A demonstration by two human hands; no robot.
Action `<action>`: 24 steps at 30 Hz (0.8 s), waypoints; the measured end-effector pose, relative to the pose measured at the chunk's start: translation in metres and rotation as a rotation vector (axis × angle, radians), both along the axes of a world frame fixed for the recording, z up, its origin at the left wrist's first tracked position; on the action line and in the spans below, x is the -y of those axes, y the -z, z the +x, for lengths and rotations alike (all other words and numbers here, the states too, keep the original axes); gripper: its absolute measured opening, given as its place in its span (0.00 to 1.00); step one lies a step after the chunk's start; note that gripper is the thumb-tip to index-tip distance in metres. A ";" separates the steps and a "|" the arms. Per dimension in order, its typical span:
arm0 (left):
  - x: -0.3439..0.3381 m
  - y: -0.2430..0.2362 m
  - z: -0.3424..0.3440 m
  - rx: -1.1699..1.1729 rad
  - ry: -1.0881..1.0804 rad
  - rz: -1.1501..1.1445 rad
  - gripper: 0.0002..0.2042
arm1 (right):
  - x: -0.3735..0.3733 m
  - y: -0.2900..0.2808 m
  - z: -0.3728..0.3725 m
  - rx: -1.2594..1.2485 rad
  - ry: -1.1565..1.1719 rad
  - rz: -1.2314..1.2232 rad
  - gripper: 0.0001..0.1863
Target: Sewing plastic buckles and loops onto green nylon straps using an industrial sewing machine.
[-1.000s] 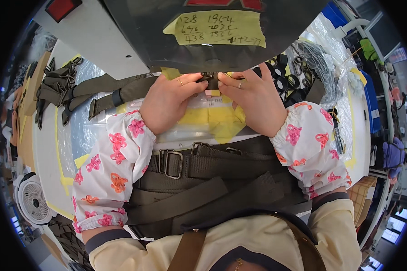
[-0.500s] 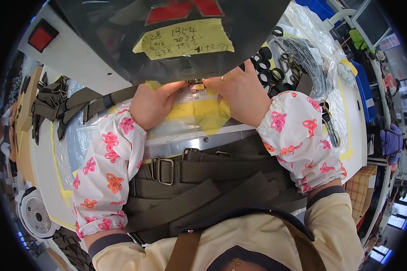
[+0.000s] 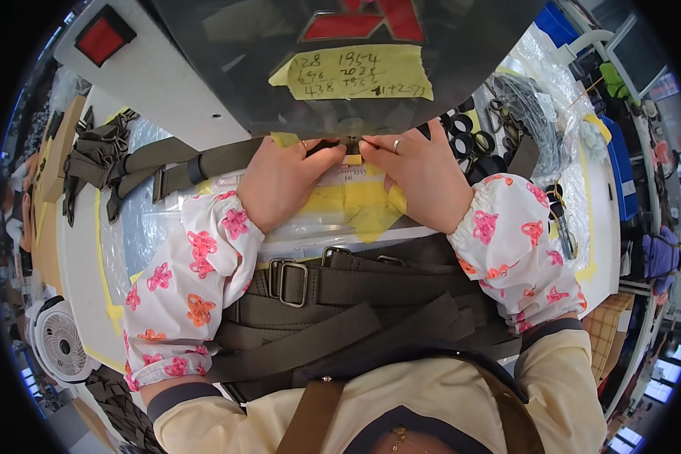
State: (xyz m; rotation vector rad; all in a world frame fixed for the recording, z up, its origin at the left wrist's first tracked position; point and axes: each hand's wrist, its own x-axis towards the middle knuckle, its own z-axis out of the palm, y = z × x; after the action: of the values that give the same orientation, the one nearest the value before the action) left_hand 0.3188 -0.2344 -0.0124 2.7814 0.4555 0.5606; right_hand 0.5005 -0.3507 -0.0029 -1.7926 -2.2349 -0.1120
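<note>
Under the dark head of a sewing machine (image 3: 340,113), my two hands meet at the needle area. A dark olive webbing strap (image 3: 231,157) runs in from the left to that spot. My left hand (image 3: 284,181) is closed on the strap, thumb and fingers pinched beside the presser foot (image 3: 351,144). My right hand (image 3: 425,180) is closed at the other side of the foot, its fingertips pressing the strap there. The machine head partly hides the strap's end. Yellow tape (image 3: 367,200) covers the bed below my hands.
Stacked olive straps with metal buckles (image 3: 289,281) lie between me and the machine. More webbing (image 3: 102,155) is heaped at the left. Black rings (image 3: 465,140), a coil of grey cord (image 3: 526,106) and scissors (image 3: 561,216) lie right. A white fan (image 3: 60,344) stands lower left.
The whole view has shifted, so the machine sits farther right and lower. My left fingers have curled more and come nearer the presser foot; my right hand stays beside it.
</note>
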 end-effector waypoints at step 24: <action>-0.013 0.012 -0.004 0.138 0.149 0.073 0.10 | -0.002 0.002 0.007 0.040 -0.066 0.055 0.18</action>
State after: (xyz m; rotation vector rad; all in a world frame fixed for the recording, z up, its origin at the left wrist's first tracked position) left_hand 0.3146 -0.2213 -0.0242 2.7907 0.2001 0.7414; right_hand 0.5078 -0.3484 -0.0054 -1.7006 -2.2926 -0.1956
